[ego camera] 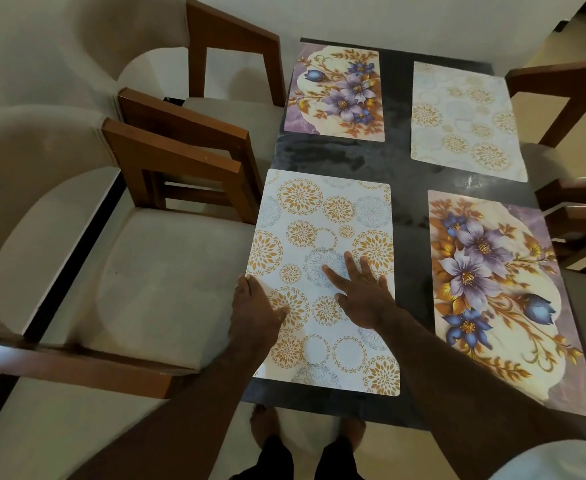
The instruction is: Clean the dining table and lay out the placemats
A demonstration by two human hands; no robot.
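The gold-circle placemat (322, 216) is laid at the near left corner of the dining table (409, 202), its long side along the left edge. The right hand (361, 299) is pressed flat on its middle with straight, spread fingers, and nothing is held. The left hand (255, 310) is laid over its left edge, thumb on top; whether the other fingers are curled under cannot be told. 3 more mats are seen: a floral placemat (492, 289) at the near right corner, a second floral placemat (336, 91) at the far left, a pale circle placemat (464, 119) at the far right. A cushioned wooden chair (167, 271) is placed beside the left edge.
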